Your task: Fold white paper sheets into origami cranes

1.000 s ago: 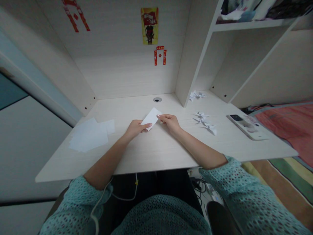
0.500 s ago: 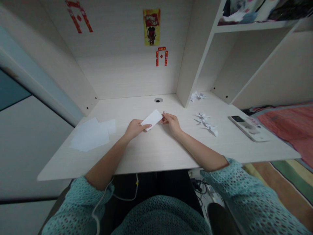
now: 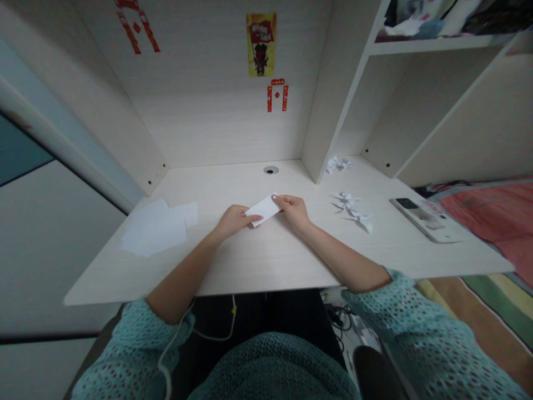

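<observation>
Between my two hands, a little above the desk (image 3: 266, 261), is a small folded white paper (image 3: 264, 210), tilted up toward the right. My left hand (image 3: 234, 220) pinches its left end, thumb on top and fingers underneath. At the upper right end my right hand (image 3: 295, 211) grips the paper, with the thumb on its face; the other fingers are mostly hidden behind it. A pile of white paper sheets (image 3: 154, 229) lies to the left of my left hand. Right of my right hand sit several folded white paper pieces (image 3: 350, 210).
More folded paper (image 3: 339, 164) rests at the back beside the upright divider (image 3: 333, 111). A phone-shaped white object (image 3: 427, 220) with a dark corner panel lies on the right. The desk has a round cable hole (image 3: 271, 170) at the back. A white cable (image 3: 216, 338) hangs below the front edge.
My right thumb has moved from the paper's right corner onto its face. The paper has shifted slightly right and down, and now looks narrower. The left hand keeps its pinch.
</observation>
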Demonstrator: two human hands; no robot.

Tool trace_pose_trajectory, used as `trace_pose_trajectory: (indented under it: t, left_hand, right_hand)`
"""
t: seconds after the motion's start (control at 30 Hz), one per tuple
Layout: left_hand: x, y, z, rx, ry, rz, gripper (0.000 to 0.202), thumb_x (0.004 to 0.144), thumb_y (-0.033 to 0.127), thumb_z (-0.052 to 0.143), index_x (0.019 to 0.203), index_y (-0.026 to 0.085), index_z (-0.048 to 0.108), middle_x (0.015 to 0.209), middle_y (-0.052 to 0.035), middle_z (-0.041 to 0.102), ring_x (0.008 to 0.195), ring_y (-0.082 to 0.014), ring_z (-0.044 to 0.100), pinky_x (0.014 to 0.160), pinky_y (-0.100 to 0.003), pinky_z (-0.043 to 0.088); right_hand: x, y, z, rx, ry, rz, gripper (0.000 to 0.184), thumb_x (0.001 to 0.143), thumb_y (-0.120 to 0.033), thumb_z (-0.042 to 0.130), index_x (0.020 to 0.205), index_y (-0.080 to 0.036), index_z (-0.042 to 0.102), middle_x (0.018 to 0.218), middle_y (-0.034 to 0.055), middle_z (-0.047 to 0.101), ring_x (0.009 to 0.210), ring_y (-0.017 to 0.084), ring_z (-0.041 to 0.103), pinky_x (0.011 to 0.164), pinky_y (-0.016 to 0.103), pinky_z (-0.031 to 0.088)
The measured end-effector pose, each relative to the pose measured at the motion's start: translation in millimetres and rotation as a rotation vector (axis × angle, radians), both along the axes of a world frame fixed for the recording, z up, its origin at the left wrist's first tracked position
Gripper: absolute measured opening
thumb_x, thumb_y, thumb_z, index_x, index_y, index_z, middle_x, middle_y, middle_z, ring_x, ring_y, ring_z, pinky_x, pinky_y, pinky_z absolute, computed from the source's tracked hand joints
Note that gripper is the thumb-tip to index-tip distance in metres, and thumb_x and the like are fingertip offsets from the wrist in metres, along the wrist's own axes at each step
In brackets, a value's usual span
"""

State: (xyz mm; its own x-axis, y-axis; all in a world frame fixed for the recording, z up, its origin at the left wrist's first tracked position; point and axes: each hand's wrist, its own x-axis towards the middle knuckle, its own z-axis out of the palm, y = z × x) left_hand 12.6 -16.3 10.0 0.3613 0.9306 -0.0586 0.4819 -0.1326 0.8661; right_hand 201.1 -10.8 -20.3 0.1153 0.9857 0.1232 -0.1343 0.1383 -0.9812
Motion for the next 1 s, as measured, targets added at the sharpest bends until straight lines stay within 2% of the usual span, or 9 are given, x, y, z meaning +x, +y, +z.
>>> trace_pose_trajectory:
  t: [0.27, 0.37, 0.57, 0.63, 0.73, 0.8, 0.9, 1.0]
  left_hand:
    - [-3, 5, -5.8, -0.065, -0.032, -0.04, 0.03, 0.07, 0.043, 0.065, 0.076, 0.014, 0.071, 0.069, -0.009, 0.07, 0.057, -0.0147, 0.062, 0.052, -0.023, 0.042]
    - [-2, 4, -4.7, -0.076, -0.037, -0.031, 0.031, 0.068, 0.044, 0.066, 0.075, 0.014, 0.071, 0.067, -0.0083, 0.07, 0.057, -0.0141, 0.06, 0.052, -0.022, 0.041]
    - [3, 0, 2.7, 0.053, -0.211, 0.248, 0.038, 0.061, 0.051, 0.07, 0.062, 0.013, 0.067, 0.05, -0.0011, 0.057, 0.045, -0.0088, 0.044, 0.044, -0.021, 0.028]
    - [3, 2, 2.1, 0.077, -0.323, 0.304, 0.039, 0.061, 0.052, 0.069, 0.065, 0.014, 0.068, 0.056, -0.0018, 0.06, 0.05, -0.0093, 0.047, 0.046, -0.021, 0.03]
    - [1, 8, -2.2, 0.089, -0.511, 0.366, 0.041, 0.061, 0.051, 0.069, 0.079, 0.015, 0.07, 0.077, -0.0058, 0.067, 0.065, -0.0127, 0.056, 0.054, -0.021, 0.038]
    - [-1, 11, -4.4, 0.09, -0.574, 0.406, 0.042, 0.061, 0.051, 0.07, 0.082, 0.015, 0.071, 0.084, -0.0075, 0.068, 0.071, -0.0143, 0.058, 0.057, -0.022, 0.041]
    - [-2, 11, -2.5, 0.112, -0.526, 0.424, 0.041, 0.061, 0.05, 0.07, 0.079, 0.013, 0.07, 0.081, -0.0077, 0.069, 0.068, -0.0147, 0.058, 0.057, -0.022, 0.041]
    - [-1, 5, 3.2, 0.142, -0.399, 0.352, 0.038, 0.063, 0.047, 0.07, 0.078, 0.012, 0.07, 0.077, -0.0064, 0.069, 0.066, -0.0147, 0.058, 0.057, -0.022, 0.041]
  right_hand:
    - [-3, -2, 1.8, 0.031, -0.008, -0.032, 0.039, 0.062, -0.051, 0.068, 0.067, -0.013, 0.068, 0.058, 0.0028, 0.063, 0.052, 0.012, 0.05, 0.051, 0.024, 0.036]
    - [-3, -3, 4.6, 0.042, 0.0, -0.044, 0.038, 0.063, -0.049, 0.068, 0.068, -0.012, 0.068, 0.059, 0.0027, 0.062, 0.053, 0.012, 0.049, 0.052, 0.024, 0.036]
    - [-1, -3, 8.1, 0.082, -0.014, -0.118, 0.036, 0.065, -0.049, 0.066, 0.069, -0.013, 0.067, 0.056, 0.0008, 0.058, 0.053, 0.01, 0.044, 0.049, 0.023, 0.032]
    - [-1, -3, 8.1, 0.083, -0.023, -0.08, 0.035, 0.065, -0.049, 0.067, 0.066, -0.014, 0.066, 0.054, -0.0002, 0.056, 0.052, 0.01, 0.043, 0.05, 0.023, 0.032]
    - [-3, -4, 7.3, 0.058, -0.053, 0.029, 0.035, 0.063, -0.05, 0.068, 0.061, -0.015, 0.063, 0.052, -0.0008, 0.056, 0.05, 0.01, 0.044, 0.051, 0.023, 0.033]
    - [-4, -5, 6.8, 0.05, -0.076, 0.107, 0.036, 0.064, -0.05, 0.068, 0.059, -0.016, 0.06, 0.053, -0.0002, 0.058, 0.05, 0.01, 0.046, 0.052, 0.023, 0.035]
    - [-6, -8, 7.2, 0.066, -0.095, 0.193, 0.036, 0.065, -0.051, 0.066, 0.062, -0.016, 0.059, 0.056, 0.0003, 0.06, 0.053, 0.011, 0.05, 0.053, 0.023, 0.037]
    - [-8, -13, 9.8, 0.11, -0.117, 0.246, 0.034, 0.066, -0.048, 0.067, 0.078, -0.017, 0.064, 0.066, 0.0014, 0.064, 0.06, 0.012, 0.055, 0.056, 0.023, 0.039]
